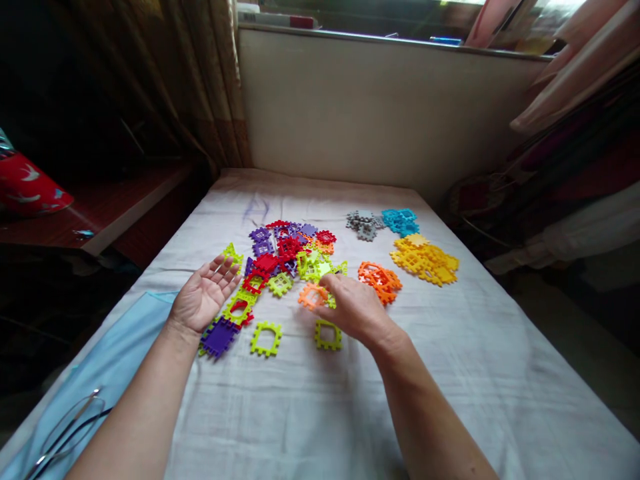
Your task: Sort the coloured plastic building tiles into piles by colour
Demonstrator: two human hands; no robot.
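Observation:
My left hand (203,293) lies palm up at the left edge of a mixed pile of interlocking plastic tiles, its fingers apart and nothing in it. Between the thumb and fingers of my right hand (357,307) is an orange interlocking tile (313,297), slightly blurred. Red tiles (290,250), purple tiles (263,243) and lime-green tiles (314,263) overlap in the mixed pile. A solid purple tile (220,338) lies below my left hand. Two lime-green frame tiles lie nearer me, one on the left (266,340) and one under my right hand (329,335).
Sorted piles sit to the right: orange tiles (380,281), yellow tiles (425,260), blue tiles (400,221) and grey tiles (364,225). Glasses (70,427) rest on a light blue cloth (125,353) at left. A wall (350,107) closes off the far side of the sheet-covered surface (475,373).

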